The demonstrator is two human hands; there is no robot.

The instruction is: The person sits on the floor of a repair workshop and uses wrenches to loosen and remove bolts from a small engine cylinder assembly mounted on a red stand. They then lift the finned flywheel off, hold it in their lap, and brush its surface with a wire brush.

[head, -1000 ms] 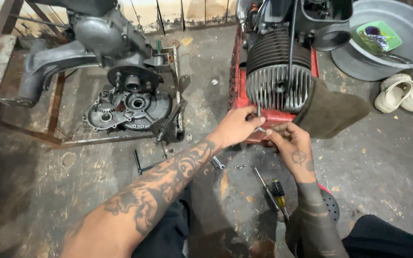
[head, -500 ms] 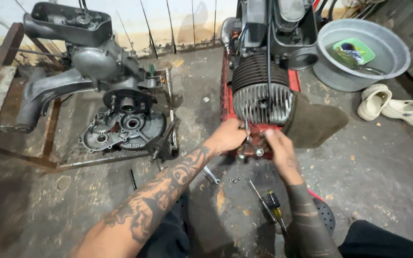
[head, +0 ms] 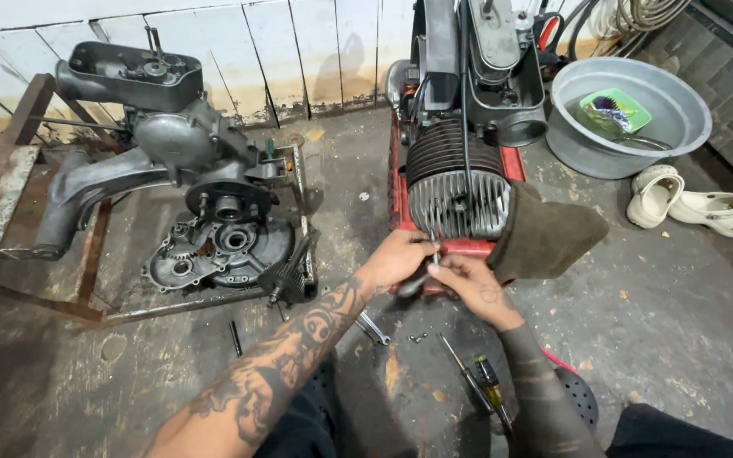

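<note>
We see both hands meeting at the near end of a finned engine cylinder (head: 456,191), which lies on a red stand (head: 400,182) on the concrete floor (head: 663,322), close to the tiled wall at the far edge. The cylinder is dull silver, ringed with thin cooling fins that show as a comb of vertical slats at the end facing us, with a dark cable running down over its top. Behind it rises the rest of the grey engine body. A brown cloth (head: 549,237) is draped just beside the cylinder on its right.

The left hand (head: 400,259) is curled around the lower edge of the fins, fingers closed. The right hand (head: 468,284) pinches a small slim metal part (head: 434,254) right against the same edge; we cannot tell what the part is. The two hands touch each other.

On the floor near the right forearm lie a screwdriver (head: 489,386) and a wrench (head: 375,326). To the left sits an opened engine case (head: 214,250); a grey basin (head: 629,114) stands at the far right.
</note>
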